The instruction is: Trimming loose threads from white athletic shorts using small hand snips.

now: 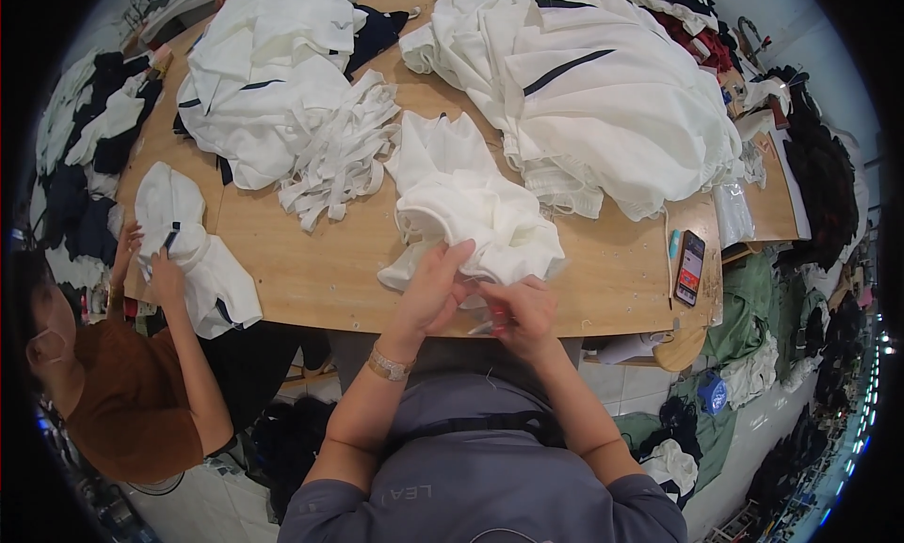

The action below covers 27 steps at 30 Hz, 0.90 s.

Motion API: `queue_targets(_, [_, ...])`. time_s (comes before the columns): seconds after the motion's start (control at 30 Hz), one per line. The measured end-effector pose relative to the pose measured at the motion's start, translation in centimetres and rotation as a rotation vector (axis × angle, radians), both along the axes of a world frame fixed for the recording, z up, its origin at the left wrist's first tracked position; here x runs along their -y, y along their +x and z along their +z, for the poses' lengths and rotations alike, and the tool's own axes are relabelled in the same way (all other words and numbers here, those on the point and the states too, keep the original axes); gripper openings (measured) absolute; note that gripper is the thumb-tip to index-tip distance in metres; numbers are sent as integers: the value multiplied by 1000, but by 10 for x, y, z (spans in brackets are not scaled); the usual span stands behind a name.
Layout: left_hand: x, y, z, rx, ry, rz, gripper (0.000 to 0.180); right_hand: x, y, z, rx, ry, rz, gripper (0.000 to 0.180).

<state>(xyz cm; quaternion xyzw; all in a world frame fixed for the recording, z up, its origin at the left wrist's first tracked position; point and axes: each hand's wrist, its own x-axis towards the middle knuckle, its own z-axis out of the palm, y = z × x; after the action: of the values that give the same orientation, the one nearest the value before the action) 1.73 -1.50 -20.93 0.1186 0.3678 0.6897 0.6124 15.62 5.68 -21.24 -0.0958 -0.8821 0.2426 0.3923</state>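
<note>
White garment (490, 218): bunched at the table (282, 289)'s near edge
Fingers: left hand (435, 284) nearly closed, pinching cloth; right hand (524, 317) curled close, can't tell its grip
Risk: loose pinch imo, could slide off
Surface: wood, heaped with white clothes (612, 119)
Room: co-worker (132, 392) left, dark clothes (821, 194) piled right

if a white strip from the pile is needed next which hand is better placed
Left, probably: the left hand is nearer the white strips, which lie ahead and to its left. The right hand is farther off; both are at the white garment.
</note>
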Motion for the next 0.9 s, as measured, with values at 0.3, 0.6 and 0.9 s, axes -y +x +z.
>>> queue_targets(0.3, [1, 9, 8, 234, 133, -12, 38, 4, 14, 17, 0, -292, -221, 17])
queue_targets(0.6, [-2, 15, 14, 257, 134, 49, 36, -9, 23, 22, 179, 173, -329, 34])
queue_targets(0.9, [-9, 21, 21, 156, 53, 148, 30, -21, 23, 27, 193, 321, -311, 37])
